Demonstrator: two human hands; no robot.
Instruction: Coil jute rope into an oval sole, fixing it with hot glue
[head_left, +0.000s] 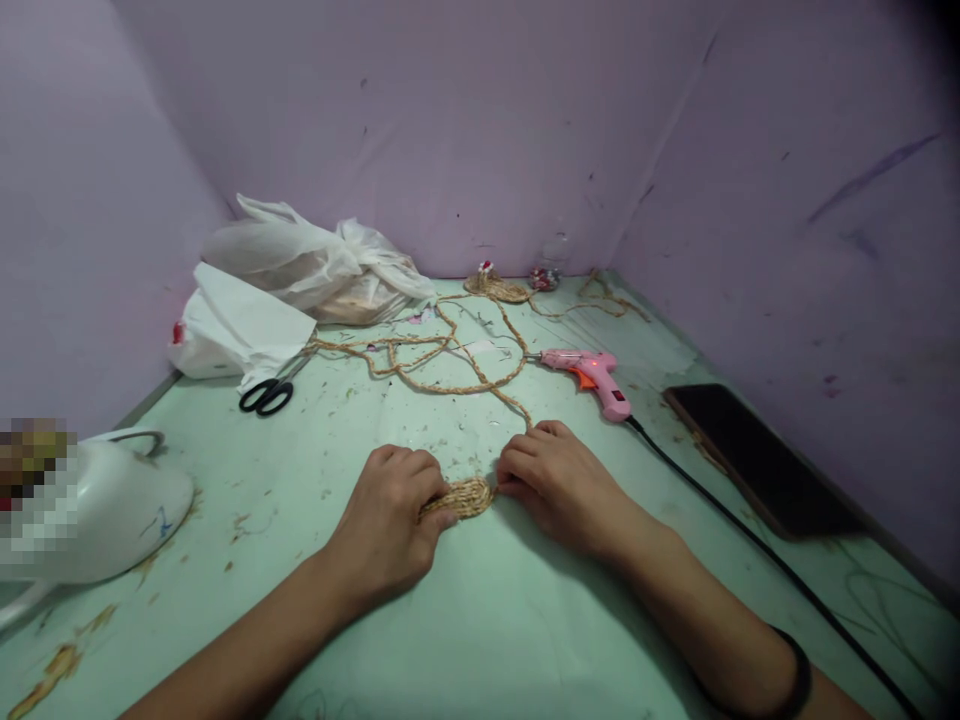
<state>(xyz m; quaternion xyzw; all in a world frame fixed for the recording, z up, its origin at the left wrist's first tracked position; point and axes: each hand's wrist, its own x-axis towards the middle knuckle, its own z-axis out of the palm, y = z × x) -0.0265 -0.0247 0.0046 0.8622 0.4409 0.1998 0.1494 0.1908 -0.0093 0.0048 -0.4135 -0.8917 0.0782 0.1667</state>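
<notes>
A small oval of coiled braided cord [471,497] lies low over the table between my hands. My left hand [397,510] is closed on its left end, thumb in front and fingers behind, so that end is hidden. My right hand [555,485] pinches the braided cord [514,405] just right of the coil. From that hand the cord runs back in loose loops across the table. Beyond it, a pink glue gun [589,372] lies on its side with an orange trigger, its nozzle pointing left near the cord.
Black-handled scissors [266,396] lie left, by white plastic bags [322,265]. A phone [757,460] is at right, beside the glue gun's black cable [750,545]. At the back sit a finished-looking woven piece [495,288] and a bead container [544,279]. A white lamp-like object [127,500] stands left.
</notes>
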